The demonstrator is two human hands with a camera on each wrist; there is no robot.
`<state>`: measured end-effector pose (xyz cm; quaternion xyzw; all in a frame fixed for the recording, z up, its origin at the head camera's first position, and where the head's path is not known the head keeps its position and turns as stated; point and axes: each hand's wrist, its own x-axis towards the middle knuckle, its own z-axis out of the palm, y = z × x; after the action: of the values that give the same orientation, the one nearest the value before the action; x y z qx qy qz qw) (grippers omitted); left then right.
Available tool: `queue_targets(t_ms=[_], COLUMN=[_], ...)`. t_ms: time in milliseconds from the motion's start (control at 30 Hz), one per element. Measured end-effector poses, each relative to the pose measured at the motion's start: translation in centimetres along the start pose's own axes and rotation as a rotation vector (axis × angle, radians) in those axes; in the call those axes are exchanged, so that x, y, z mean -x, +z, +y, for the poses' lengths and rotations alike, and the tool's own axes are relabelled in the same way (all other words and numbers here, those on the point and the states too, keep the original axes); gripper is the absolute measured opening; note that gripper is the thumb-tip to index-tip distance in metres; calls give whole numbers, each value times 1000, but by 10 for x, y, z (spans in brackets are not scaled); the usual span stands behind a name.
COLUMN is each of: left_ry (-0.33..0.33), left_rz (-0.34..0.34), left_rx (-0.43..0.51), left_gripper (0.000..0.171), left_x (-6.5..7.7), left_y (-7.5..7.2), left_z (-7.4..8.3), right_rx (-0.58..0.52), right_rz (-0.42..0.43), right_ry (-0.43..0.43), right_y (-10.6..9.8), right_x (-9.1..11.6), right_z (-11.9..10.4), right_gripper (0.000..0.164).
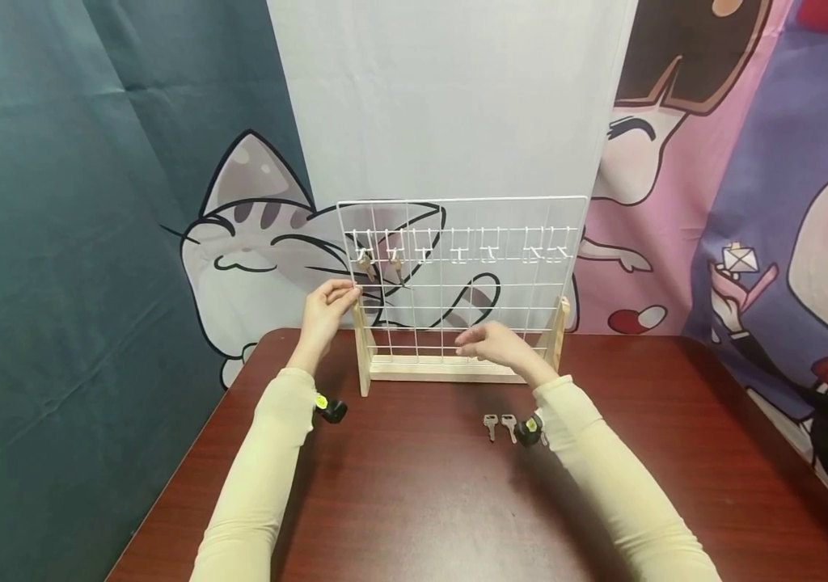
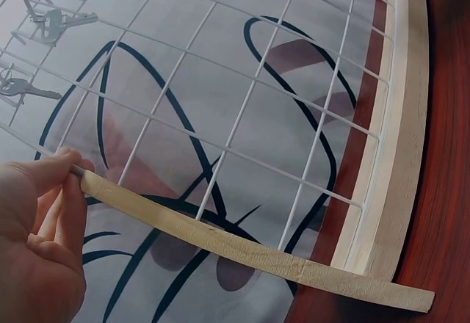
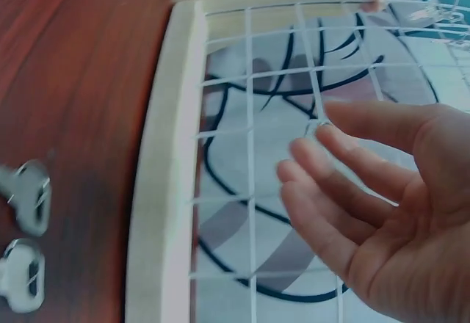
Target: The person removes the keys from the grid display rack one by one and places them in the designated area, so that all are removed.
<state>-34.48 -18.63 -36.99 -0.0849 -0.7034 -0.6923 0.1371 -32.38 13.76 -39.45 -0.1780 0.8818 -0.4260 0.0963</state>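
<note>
White wire rack [image 1: 462,199], long axis left-right, wooden side posts up. Hung keys [image 1: 396,265] on hooks at its upper left, blades down. Two loose keys [image 1: 490,422] lie in front of it, bows toward it, blades away. Left hand [image 1: 328,309], arm reaching forward, pinches its left edge by the post top. Right hand [image 1: 499,343] before its lower part, fingers bent, pointing left; can't tell if anything's pinched.

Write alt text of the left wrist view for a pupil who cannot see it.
A left hand pinches the edge of a white wire grid at the end of a wooden post; two keys hang on the grid.
</note>
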Motion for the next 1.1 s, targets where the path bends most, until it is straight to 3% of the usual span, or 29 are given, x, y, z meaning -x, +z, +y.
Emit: queue_targets(t_ms=[133, 367, 633, 900, 1100], left_ry=[14, 22, 17, 15, 12], left_rz=[-12, -15, -16, -21, -13], left_rx=[-36, -50, -36, -17, -33], left_gripper=[31, 31, 31, 31, 30], left_x=[6, 7, 7, 7, 8], left_y=[2, 3, 3, 4, 2], left_z=[12, 14, 12, 13, 14], right_rx=[-16, -16, -190, -245, -399], right_rz=[85, 134, 172, 300, 267], right_ry=[-54, -135, -185, -268, -305], right_y=[-3, -8, -5, 4, 13], right_x=[-5, -11, -23, -33, -40], right_z=[-12, -37, -58, -77, -87], right_gripper=[29, 29, 32, 33, 34])
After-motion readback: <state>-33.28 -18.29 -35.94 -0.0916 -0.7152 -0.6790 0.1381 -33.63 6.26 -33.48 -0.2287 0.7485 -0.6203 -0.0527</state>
